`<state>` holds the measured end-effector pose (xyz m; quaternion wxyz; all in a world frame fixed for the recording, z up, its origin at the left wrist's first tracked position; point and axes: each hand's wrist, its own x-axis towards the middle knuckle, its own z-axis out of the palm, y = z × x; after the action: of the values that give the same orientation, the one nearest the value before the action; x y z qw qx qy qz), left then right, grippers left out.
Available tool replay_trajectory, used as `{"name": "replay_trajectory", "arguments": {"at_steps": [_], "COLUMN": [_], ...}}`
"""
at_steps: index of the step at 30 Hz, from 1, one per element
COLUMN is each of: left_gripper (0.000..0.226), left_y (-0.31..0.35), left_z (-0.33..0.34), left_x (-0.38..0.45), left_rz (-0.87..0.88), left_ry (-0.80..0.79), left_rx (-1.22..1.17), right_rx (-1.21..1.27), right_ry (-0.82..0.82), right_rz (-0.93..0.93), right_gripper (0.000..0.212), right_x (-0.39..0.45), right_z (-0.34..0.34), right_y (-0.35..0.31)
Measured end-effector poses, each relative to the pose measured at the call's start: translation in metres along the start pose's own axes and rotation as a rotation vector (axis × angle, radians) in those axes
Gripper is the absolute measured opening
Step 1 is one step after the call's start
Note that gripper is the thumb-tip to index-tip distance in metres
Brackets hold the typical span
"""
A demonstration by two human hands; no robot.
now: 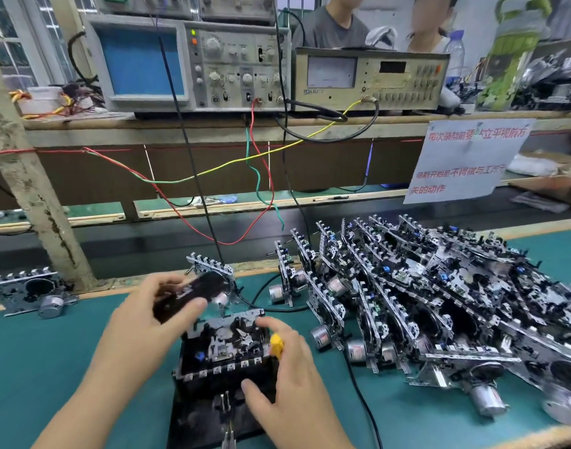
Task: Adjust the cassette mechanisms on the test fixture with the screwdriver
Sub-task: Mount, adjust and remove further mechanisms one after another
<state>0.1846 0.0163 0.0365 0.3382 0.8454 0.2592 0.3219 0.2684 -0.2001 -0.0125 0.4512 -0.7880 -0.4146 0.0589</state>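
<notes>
Head view
Left hand: your left hand (145, 314) is pinching a dark, motion-blurred cassette (188, 294), thumb in front and fingers curled behind it.
Right hand: your right hand (285, 372) is gripping the yellow screwdriver (276, 345) handle, thumb spread low against the fixture's front edge.
Mechanism: the cassette mechanism (227, 346) is sitting just under the cassette, directly left of the screwdriver; it is showing silver plate, black parts, a blue part and a toothed front row.
Fixture: the black test fixture (213, 413) is lying beneath both grips on the green mat (51, 351).
Pile: more mechanisms (423, 296) are crowding right of your right hand.
</notes>
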Motion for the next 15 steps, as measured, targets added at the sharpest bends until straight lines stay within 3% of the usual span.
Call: {"name": "replay_trajectory", "arguments": {"at_steps": [3,9,11,13,15], "left_gripper": [0.029,0.043,0.036,0.020,0.011], "left_y": [-0.043,-0.099,-0.093,-0.079,-0.045], "left_z": [-0.017,-0.019,-0.018,-0.015,-0.010], "left_x": [-0.021,-0.060,-0.063,-0.067,-0.072], "left_rz": [-0.120,-0.338,-0.395,-0.267,-0.119], "left_ry": [0.126,-0.104,-0.074,0.032,0.031], "left_rx": [0.113,0.493,0.606,0.529,0.269], "right_rx": [-0.106,-0.215,-0.237,-0.245,-0.254], "right_ry": [0.007,-0.051,-0.041,-0.031,-0.037], "right_rz": [-0.109,-0.202,-0.223,-0.229,-0.256], "right_gripper": [0.065,0.048,0.045,0.044,0.042], "right_x": [0.001,0.012,0.016,0.020,0.024], "right_z": [-0.002,-0.006,-0.007,-0.007,-0.007], "right_y": [-0.003,-0.004,-0.005,-0.006,-0.008]}}
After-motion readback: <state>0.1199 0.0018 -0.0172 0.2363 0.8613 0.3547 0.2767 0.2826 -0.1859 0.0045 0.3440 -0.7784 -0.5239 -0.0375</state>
